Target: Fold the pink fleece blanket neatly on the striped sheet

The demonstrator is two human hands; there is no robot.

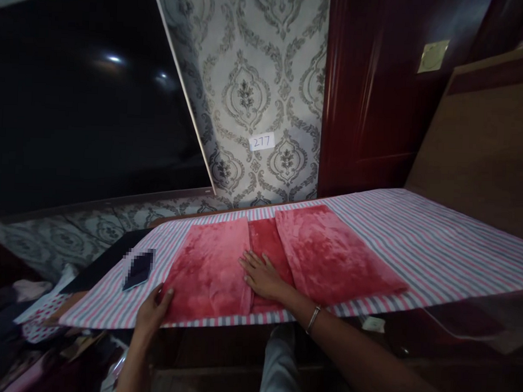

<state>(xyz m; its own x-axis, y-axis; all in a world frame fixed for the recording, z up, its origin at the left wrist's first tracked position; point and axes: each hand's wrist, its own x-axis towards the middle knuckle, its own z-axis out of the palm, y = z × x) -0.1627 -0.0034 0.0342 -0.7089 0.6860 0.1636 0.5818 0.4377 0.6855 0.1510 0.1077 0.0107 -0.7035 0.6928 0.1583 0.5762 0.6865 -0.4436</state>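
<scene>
A red plush cloth (216,269) lies folded on a striped cloth, its left and right parts turned in over a darker middle strip. My left hand (151,311) is at the near left edge, thumb and fingers closed on the border; part of the fingers is hidden. Flat on the plush cloth, fingers spread, my right hand (262,276) rests across the inner edge of the left fold and the middle strip. The right fold (332,255) lies beyond that hand, untouched.
The striped cloth (440,242) covers the table. A small dark item (139,270), partly pixelated, lies left of the plush cloth. Behind stand a large black screen (97,99) and a patterned wall with a paper label (262,141). Piled fabrics (29,336) sit at lower left.
</scene>
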